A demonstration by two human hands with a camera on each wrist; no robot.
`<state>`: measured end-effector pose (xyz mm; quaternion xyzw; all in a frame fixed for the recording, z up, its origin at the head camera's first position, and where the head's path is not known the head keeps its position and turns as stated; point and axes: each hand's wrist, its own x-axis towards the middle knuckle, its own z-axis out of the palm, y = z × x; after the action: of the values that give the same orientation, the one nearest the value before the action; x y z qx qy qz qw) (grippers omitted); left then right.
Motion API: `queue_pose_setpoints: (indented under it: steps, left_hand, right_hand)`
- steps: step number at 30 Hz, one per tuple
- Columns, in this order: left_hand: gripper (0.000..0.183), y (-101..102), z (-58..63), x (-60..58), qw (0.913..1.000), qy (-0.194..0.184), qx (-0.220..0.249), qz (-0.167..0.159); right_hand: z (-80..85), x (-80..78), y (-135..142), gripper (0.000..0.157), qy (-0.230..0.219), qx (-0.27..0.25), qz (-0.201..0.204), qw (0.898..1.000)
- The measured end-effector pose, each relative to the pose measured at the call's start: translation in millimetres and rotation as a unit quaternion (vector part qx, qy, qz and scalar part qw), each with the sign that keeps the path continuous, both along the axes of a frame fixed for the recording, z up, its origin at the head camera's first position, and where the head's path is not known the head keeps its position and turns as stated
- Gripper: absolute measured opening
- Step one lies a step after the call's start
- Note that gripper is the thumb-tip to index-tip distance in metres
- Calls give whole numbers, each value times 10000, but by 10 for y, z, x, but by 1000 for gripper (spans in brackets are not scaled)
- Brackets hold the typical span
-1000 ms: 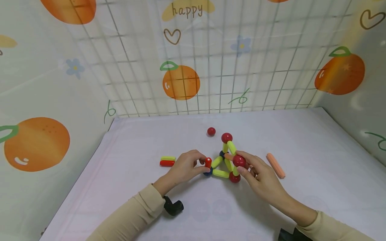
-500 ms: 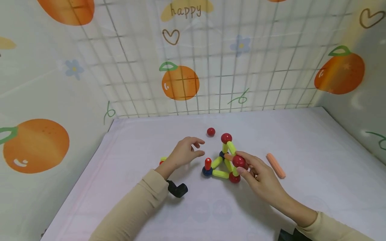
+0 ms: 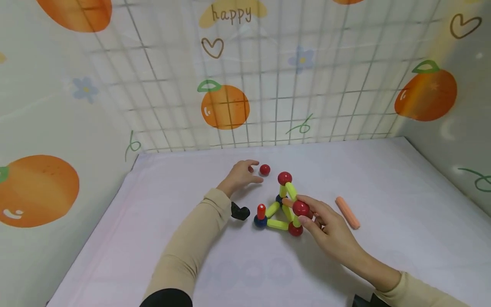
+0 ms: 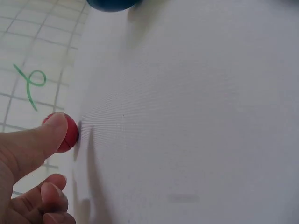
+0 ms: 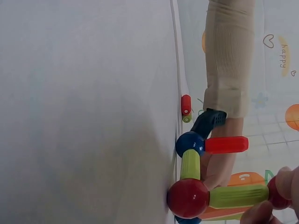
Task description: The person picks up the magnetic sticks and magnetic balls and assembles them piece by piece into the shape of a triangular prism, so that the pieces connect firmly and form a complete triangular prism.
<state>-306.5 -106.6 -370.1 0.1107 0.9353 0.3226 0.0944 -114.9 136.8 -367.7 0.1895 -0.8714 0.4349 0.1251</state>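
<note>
Where left hand (image 3: 239, 175) flanks red ball (image 3: 265, 170), room behind, table edge (image 3: 215, 149)

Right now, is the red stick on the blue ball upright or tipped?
Upright: the head view shows the red stick standing on top of the blue ball.

The near bench (image 3: 245, 266) is lying open; a ball-and-stick frame (image 3: 287, 212) is standing between the left hand (image 3: 240, 175) and right hand (image 3: 330, 226).

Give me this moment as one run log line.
left hand: open by loose red ball | right hand: pinching corner ball of frame | red rod: upright on blue ball | orange rod: loose
</note>
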Motion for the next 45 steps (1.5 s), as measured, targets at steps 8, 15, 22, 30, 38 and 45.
queue_pose_setpoints:
  steps: [8,15,22,30,38,45]
  left_hand:
    - [63,42,-99,-104,9998,-140,99,115]
    - [58,101,-120,-155,9997,-83,178,152]
    - [53,136,-135,-180,9999,75,100,112]
    - [48,164,-129,-167,9994,121,202,270]
    - [49,30,57,91,9970,27,710,295]
    - [49,-177,386,620,9875,-260,1533,239]
  right_hand:
    - [-2,-1,-2,50,-43,35,-14,10000]
    - [16,-6,0,50,-72,53,-34,10000]
    - [30,-4,-3,49,-81,4,0,10000]
    - [19,-7,8,48,-74,-34,31,10000]
    - [39,7,-11,51,27,166,-37,9999]
    - [31,-4,-15,51,-15,150,-11,9999]
